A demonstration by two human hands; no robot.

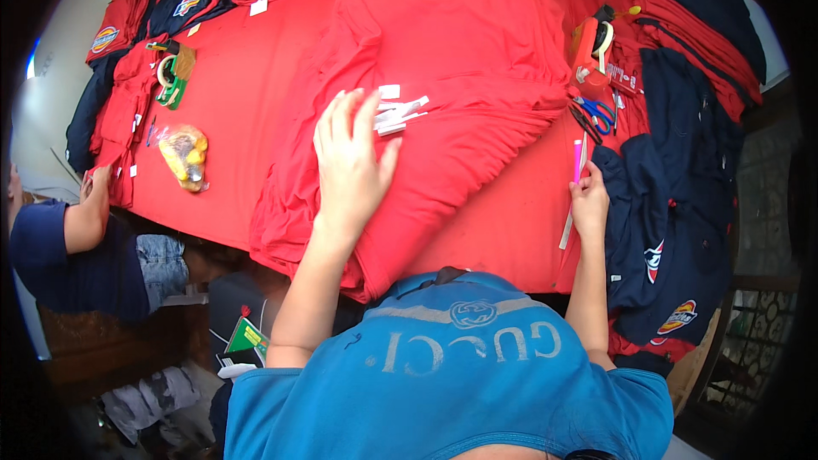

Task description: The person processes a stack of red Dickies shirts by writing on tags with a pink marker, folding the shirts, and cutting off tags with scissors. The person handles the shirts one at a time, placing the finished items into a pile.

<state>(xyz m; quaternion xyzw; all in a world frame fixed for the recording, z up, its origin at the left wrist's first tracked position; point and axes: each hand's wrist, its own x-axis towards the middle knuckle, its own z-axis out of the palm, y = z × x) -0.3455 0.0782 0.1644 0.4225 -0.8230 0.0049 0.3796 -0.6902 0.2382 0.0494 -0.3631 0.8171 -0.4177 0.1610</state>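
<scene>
Your shirt point(452, 392) is blue with a pale band. The cloth point(452, 34) before you is plain red, matching the tabletop point(498, 234); its labels point(394, 117) are white. The slim item point(578, 153) in your right hand point(590, 202) shows bright pink. At right, the garments point(686, 158) are navy with multicoloured badges point(677, 318).

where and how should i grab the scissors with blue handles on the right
Probably take the scissors by their blue loops, coming from the near side: the loops are the clearly visible part, with openings for fingers, while the blades are hard to make out. The right hand is nearest but holds a slim pink thing.
</scene>
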